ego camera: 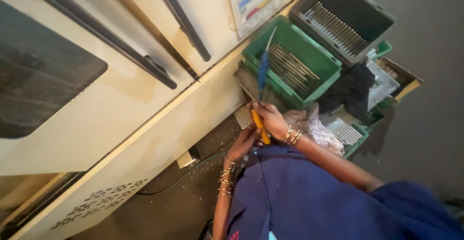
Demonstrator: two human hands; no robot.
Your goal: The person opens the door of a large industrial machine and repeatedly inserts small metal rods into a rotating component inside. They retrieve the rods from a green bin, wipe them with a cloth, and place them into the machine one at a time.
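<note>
My right hand (270,119) is closed around the orange handle of a long tool (261,78) whose blue shaft points up over a green crate. My left hand (243,144) sits just below it, fingers curled against the lower end of the orange handle. Both wrists wear thin bangles. The green crate (251,51) holds several thin metal rods (291,68). My blue garment (299,196) fills the lower part of the view.
A cream machine cabinet (121,109) with black door handles and a dark window spans the left. A grey crate (382,15) of metal rods stands beyond the green one. A crumpled cloth (314,126), a dark rag and smaller trays lie to the right. The floor is dark.
</note>
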